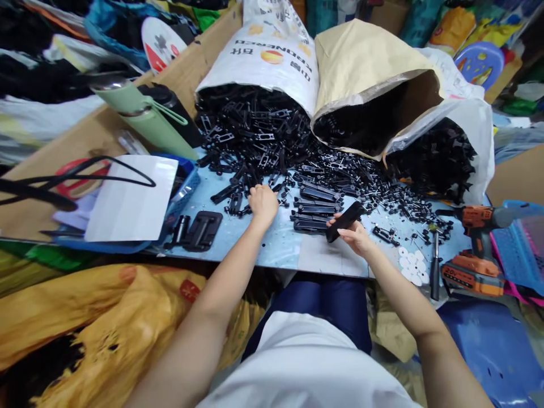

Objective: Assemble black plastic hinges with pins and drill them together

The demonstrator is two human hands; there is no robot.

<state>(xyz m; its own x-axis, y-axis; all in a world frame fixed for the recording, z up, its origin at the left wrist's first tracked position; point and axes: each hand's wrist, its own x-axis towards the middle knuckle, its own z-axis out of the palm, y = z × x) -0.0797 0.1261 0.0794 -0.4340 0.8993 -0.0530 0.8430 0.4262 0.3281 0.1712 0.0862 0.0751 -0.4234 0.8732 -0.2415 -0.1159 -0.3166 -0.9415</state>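
Observation:
My right hand [357,237] grips a long black plastic part [346,221], which is held tilted just above the table. Close to its left lies a stack of similar long black parts [317,205]. My left hand [263,203] is at the near edge of the heap of black plastic pieces [250,127], its fingers curled down among them. Whatever those fingers pinch is hidden by the hand itself. Small black pieces with metal pins [382,187] are spread over the table beyond my right hand.
A white sack [272,56] and a cream sack [374,62] lie open at the back. An orange cordless drill [476,249], a black-handled tool [435,272] and white discs [412,263] are at right. A blue basket [187,190] and a green bottle [148,119] stand at left.

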